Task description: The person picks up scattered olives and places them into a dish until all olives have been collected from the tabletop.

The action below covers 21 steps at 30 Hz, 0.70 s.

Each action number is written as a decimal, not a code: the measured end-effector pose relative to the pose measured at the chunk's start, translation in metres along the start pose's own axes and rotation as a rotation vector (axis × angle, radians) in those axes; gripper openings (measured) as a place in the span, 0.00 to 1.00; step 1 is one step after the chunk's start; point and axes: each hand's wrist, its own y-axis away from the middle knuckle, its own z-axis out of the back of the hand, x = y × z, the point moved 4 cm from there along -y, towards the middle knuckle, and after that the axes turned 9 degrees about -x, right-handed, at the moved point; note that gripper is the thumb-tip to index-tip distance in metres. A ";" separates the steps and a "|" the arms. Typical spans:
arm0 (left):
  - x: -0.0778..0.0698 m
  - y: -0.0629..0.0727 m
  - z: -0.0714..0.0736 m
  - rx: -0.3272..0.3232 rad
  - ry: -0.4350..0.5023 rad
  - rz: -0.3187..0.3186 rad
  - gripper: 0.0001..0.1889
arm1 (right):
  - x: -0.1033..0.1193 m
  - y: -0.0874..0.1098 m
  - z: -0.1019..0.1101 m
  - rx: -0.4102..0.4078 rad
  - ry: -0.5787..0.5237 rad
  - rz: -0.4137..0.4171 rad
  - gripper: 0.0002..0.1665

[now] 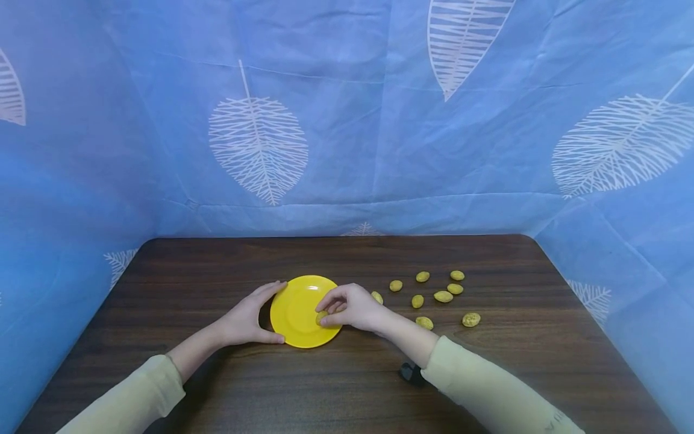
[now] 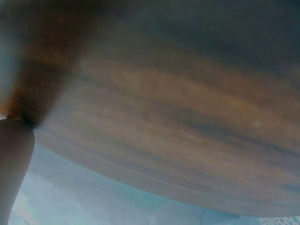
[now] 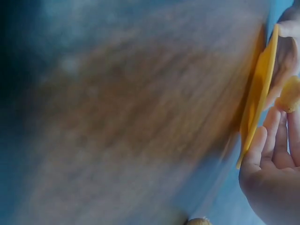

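A round yellow plate (image 1: 295, 307) lies on the table, left of its middle. My left hand (image 1: 252, 316) spans the plate's left side, its thumb and fingers at the rim. Over the plate's right part, my right hand (image 1: 347, 306) pinches a small yellow oval fruit (image 1: 320, 317) between thumb and fingers. The right wrist view shows this fruit (image 3: 289, 96) at the fingertips, beside the plate (image 3: 260, 89) seen edge-on. In the left wrist view only one finger (image 2: 16, 164) of the left hand appears.
Several more yellow oval fruits (image 1: 443, 296) lie scattered on the dark wooden table (image 1: 347, 386), right of the plate. One fruit (image 1: 376, 297) sits just behind the right wrist. A small black object (image 1: 411, 374) is partly hidden by the right sleeve. Blue leaf-patterned cloth (image 1: 347, 138) surrounds the table.
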 end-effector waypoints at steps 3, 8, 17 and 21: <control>0.000 0.000 0.001 -0.002 0.005 0.000 0.57 | 0.001 -0.003 -0.003 0.001 0.043 0.006 0.12; 0.000 0.000 0.000 -0.001 0.005 -0.003 0.57 | 0.003 -0.005 -0.009 0.002 0.170 0.050 0.10; 0.000 -0.001 -0.001 -0.006 -0.001 -0.006 0.57 | 0.007 -0.004 -0.014 -0.007 0.290 0.104 0.09; 0.001 0.000 -0.001 -0.006 -0.003 0.001 0.57 | 0.007 -0.004 -0.011 -0.009 0.277 0.103 0.09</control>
